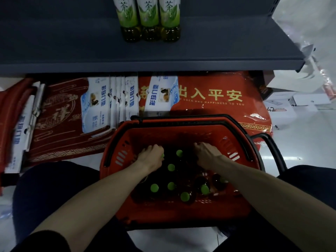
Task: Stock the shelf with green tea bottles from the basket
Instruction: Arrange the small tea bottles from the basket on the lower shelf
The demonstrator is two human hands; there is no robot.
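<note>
Three green tea bottles (148, 15) on the far shelf (72, 51) show 茶 on their labels. The red mat (218, 110) below reads 出入平安 in gold over "D LUCK AND HAPPINESS TO YOU"; the dark red mat (60, 115) to its left bears 祥. White-and-blue cards (96, 104) on the mats carry sideways blue characters, seemingly 彩印门垫, and a white box (276, 110) at right shows 42.

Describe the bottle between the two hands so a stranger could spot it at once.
Start at the red basket below the grey shelf. Inside, the bottle shows only its green cap, in the gap between the left hand and the right hand. It is the uncovered cap farthest from the person; the others sit nearer, between the forearms.
</note>
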